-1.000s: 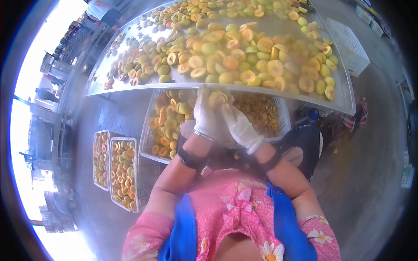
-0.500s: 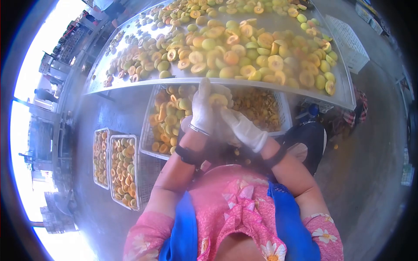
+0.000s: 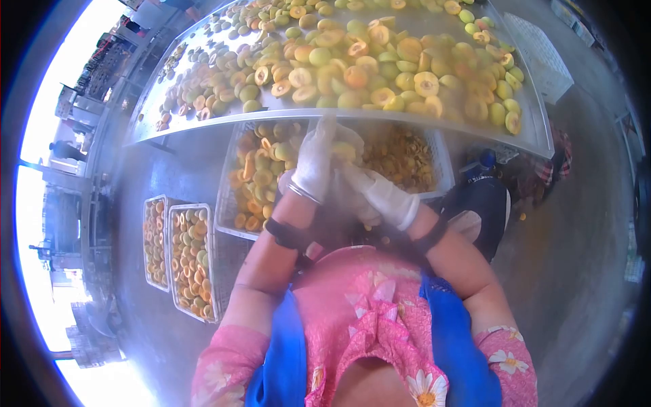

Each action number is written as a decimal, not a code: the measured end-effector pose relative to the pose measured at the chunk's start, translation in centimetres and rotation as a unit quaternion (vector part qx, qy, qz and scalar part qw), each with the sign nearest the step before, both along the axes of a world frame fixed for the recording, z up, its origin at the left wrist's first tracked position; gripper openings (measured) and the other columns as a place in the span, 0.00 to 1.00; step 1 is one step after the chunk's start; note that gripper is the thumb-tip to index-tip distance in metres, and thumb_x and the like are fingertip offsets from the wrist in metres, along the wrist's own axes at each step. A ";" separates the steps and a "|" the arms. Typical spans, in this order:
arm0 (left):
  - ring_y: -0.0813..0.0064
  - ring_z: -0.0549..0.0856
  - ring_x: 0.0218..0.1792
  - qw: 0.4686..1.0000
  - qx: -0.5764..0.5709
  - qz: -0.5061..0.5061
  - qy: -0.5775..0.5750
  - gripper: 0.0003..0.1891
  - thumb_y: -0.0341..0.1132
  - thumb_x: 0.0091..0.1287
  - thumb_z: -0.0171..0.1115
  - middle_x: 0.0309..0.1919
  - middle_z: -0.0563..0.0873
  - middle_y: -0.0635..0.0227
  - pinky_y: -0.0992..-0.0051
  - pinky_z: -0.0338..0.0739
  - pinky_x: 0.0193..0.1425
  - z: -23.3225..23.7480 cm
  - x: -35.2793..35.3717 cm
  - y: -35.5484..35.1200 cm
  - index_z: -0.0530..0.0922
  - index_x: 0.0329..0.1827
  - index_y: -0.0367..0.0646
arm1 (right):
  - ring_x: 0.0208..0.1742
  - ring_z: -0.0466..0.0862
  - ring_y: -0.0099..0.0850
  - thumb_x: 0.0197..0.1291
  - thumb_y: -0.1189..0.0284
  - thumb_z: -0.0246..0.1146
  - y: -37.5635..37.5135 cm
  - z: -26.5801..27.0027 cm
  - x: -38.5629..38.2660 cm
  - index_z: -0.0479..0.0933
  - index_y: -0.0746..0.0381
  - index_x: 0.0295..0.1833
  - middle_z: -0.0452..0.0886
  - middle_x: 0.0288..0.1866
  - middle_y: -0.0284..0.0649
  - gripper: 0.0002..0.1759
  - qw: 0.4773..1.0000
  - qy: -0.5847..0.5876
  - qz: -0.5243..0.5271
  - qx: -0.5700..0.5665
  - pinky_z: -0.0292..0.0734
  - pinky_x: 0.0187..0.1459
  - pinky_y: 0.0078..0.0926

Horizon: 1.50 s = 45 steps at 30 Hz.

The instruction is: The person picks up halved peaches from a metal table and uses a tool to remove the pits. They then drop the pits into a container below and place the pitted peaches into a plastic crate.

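Note:
My left hand [image 3: 316, 163], in a white glove, is closed around a yellow-green apricot [image 3: 344, 150] just below the front edge of the metal table. From the other side, my right hand [image 3: 385, 198], also gloved in white, has its fingertips pinched against the fruit's lower edge. Haze blurs the fingers, and I cannot see whether a small tool is between them. Beneath both hands is a white crate [image 3: 226, 197]; apricot halves [image 3: 254, 203] fill its left part, and small brown pieces [image 3: 407, 159] lie in the right part.
A raised metal table [image 3: 203, 117] carries many whole and halved apricots [image 3: 427, 85]. Two crates of halves [image 3: 192, 261] stand on the floor at left. A white basket [image 3: 539, 57] is beyond the table's right end. Someone's checked sleeve [image 3: 557, 156] shows at right.
The camera view has shifted slightly, so the table sits a little higher. Both hands stay together at the apricot, with only a small shift in the fingers.

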<state>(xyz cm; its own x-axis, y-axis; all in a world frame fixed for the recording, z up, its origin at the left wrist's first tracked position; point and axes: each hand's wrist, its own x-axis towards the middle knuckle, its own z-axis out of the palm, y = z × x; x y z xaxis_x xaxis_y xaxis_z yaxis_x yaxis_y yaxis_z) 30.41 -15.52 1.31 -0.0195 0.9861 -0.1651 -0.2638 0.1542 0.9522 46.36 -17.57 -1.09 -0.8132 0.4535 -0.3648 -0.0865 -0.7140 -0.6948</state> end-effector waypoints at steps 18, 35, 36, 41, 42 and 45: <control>0.64 0.84 0.30 0.996 0.053 -0.030 -0.060 0.25 0.50 0.78 0.49 0.30 0.84 0.59 0.66 0.82 0.37 -0.5 -1.1 -0.6 0.77 0.29 0.39 | 0.09 0.57 0.15 0.76 0.45 0.46 0.3 -3.5 -2.0 0.71 0.50 0.39 0.59 0.16 0.21 0.22 0.936 0.228 0.123 -0.238 0.50 0.10 0.17; 0.54 0.82 0.59 0.703 -0.077 0.049 0.705 0.29 0.56 0.67 0.58 0.54 0.86 0.53 0.60 0.74 0.64 1.7 -10.2 9.4 0.77 0.64 0.48 | 0.12 0.59 0.16 0.73 0.41 0.48 2.3 -4.4 -2.4 0.73 0.55 0.42 0.63 0.20 0.23 0.27 0.941 0.200 -0.107 -0.252 0.53 0.13 0.17; 0.54 0.82 0.59 0.704 -0.074 0.048 0.704 0.29 0.56 0.67 0.58 0.54 0.86 0.53 0.60 0.74 0.64 1.5 -9.7 10.5 0.77 0.64 0.48 | 0.12 0.58 0.16 0.73 0.41 0.48 2.3 -3.9 -2.5 0.72 0.54 0.42 0.63 0.20 0.23 0.26 0.945 0.184 -0.111 -0.247 0.52 0.13 0.17; 0.51 0.82 0.59 0.760 -0.088 0.070 0.641 0.31 0.56 0.61 0.64 0.55 0.84 0.49 0.61 0.75 0.63 -2.0 -9.4 13.6 0.76 0.64 0.48 | 0.12 0.57 0.16 0.72 0.40 0.48 2.4 -3.3 -2.5 0.72 0.52 0.43 0.63 0.20 0.23 0.26 0.960 0.149 -0.107 -0.212 0.51 0.14 0.16; 0.52 0.83 0.57 0.754 -0.075 0.094 0.645 0.31 0.54 0.59 0.66 0.55 0.83 0.49 0.60 0.75 0.62 -1.9 -9.0 13.4 0.77 0.63 0.48 | 0.12 0.57 0.16 0.73 0.40 0.48 2.2 -2.6 -2.6 0.72 0.52 0.43 0.63 0.19 0.23 0.26 0.970 0.113 -0.111 -0.183 0.50 0.14 0.16; 0.53 0.84 0.54 0.755 0.021 0.102 0.647 0.27 0.50 0.60 0.66 0.53 0.84 0.51 0.60 0.76 0.60 -1.5 -8.7 11.6 0.79 0.61 0.48 | 0.11 0.58 0.16 0.75 0.44 0.49 2.2 -2.0 -2.9 0.72 0.53 0.45 0.65 0.20 0.25 0.23 0.980 0.077 -0.115 -0.146 0.51 0.13 0.17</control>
